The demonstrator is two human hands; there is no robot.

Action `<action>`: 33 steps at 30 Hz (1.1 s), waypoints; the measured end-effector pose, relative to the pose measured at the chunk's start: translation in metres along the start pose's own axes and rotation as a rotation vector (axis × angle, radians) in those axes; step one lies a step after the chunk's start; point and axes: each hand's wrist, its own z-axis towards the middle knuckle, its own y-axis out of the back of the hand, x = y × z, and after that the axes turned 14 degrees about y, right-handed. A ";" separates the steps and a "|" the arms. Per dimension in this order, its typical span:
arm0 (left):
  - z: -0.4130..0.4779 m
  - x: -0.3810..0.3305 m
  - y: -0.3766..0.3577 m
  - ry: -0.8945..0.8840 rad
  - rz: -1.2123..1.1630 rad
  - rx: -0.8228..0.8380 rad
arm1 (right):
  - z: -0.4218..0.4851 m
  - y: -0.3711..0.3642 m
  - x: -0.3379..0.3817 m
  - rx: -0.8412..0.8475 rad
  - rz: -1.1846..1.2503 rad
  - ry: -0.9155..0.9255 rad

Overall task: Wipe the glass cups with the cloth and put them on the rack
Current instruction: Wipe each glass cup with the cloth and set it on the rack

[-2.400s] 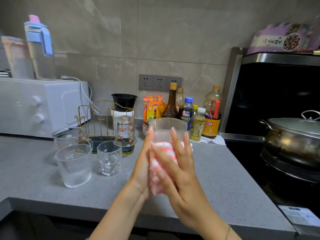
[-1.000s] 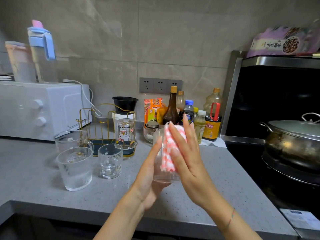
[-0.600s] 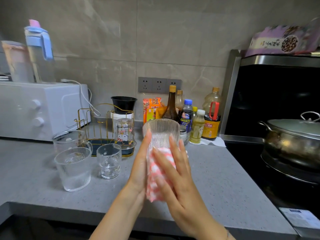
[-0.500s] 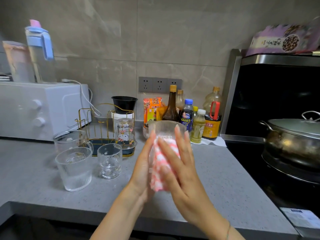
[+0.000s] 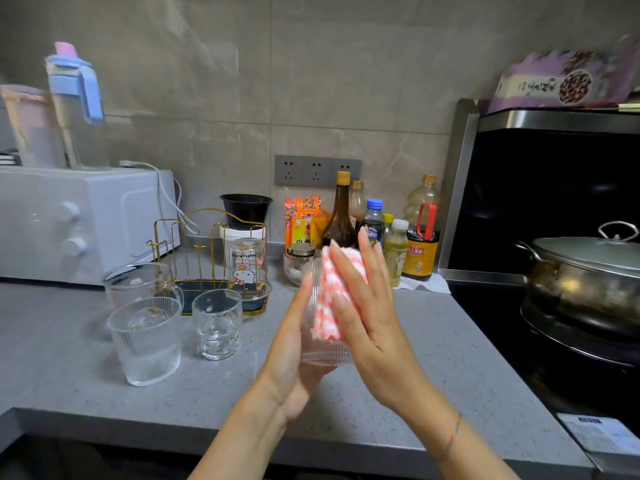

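Observation:
Above the counter I hold a ribbed glass cup (image 5: pixel 325 355) between my palms. My left hand (image 5: pixel 291 348) supports it from the left and below, fingers straight along its side. My right hand (image 5: pixel 367 317) presses a pink-and-white checked cloth (image 5: pixel 325 306) flat against the cup's upper part with straight fingers. The gold wire rack (image 5: pixel 194 244) stands at the back left, with a cartoon-printed glass (image 5: pixel 248 268) upside down on it. In front of the rack stand a ribbed glass (image 5: pixel 147 341), a small clear glass (image 5: pixel 217 323) and a handled glass mug (image 5: pixel 138 282).
A white oven (image 5: pixel 79 220) sits at the far left, its cable running behind the rack. Sauce bottles (image 5: pixel 341 216) and a small jar (image 5: pixel 300 261) crowd the back wall. A lidded pot (image 5: pixel 588 271) rests on the stove to the right. The counter's front edge (image 5: pixel 173 427) is near.
My right hand has slid the cloth up over the top of the cup, and the cup's clear base now shows below it. The glasses on the counter have not moved.

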 end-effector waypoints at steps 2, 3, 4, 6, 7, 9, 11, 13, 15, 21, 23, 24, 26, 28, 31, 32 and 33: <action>-0.002 -0.003 -0.003 -0.013 -0.006 -0.001 | -0.009 -0.004 0.003 0.008 0.031 0.003; -0.003 -0.004 -0.004 -0.011 -0.015 0.008 | -0.015 -0.007 0.005 0.018 0.038 0.013; -0.004 -0.006 -0.004 0.004 -0.034 0.029 | -0.022 -0.011 0.008 0.033 0.038 0.027; -0.003 -0.009 -0.003 0.060 -0.098 0.070 | -0.035 -0.017 0.014 0.075 0.026 0.042; -0.004 -0.010 -0.003 0.096 -0.129 0.086 | -0.040 -0.020 0.016 0.092 0.014 0.046; -0.006 -0.011 -0.002 0.140 -0.150 0.119 | -0.045 -0.022 0.018 0.093 -0.008 0.057; -0.007 -0.011 -0.002 0.132 -0.134 0.129 | -0.042 -0.020 0.019 0.079 -0.018 0.048; -0.007 -0.012 -0.003 0.117 -0.130 0.136 | -0.034 -0.016 0.020 0.066 -0.031 0.058; -0.008 -0.012 -0.006 0.076 -0.109 0.129 | -0.025 -0.012 0.019 0.039 -0.042 0.068; -0.006 -0.001 -0.001 0.087 -0.048 0.052 | 0.008 0.010 0.005 -0.057 0.009 -0.006; -0.005 0.000 0.001 0.092 -0.060 0.060 | 0.010 0.011 0.002 -0.044 0.007 -0.014; -0.005 0.001 0.002 0.072 -0.057 0.069 | 0.010 0.011 0.001 -0.035 -0.001 -0.009; -0.006 0.001 0.002 0.034 -0.030 0.085 | 0.006 0.008 0.002 -0.028 -0.001 -0.004; -0.007 0.001 -0.001 0.017 -0.017 0.079 | 0.000 0.005 0.004 -0.031 0.008 0.001; -0.008 -0.002 -0.005 0.022 -0.055 0.042 | -0.013 -0.001 0.009 -0.003 0.024 0.018; -0.008 -0.004 -0.006 0.029 -0.081 0.046 | -0.019 -0.005 0.012 0.022 0.029 0.032; -0.007 -0.006 -0.006 0.045 -0.114 0.063 | -0.027 -0.008 0.015 0.050 0.030 0.041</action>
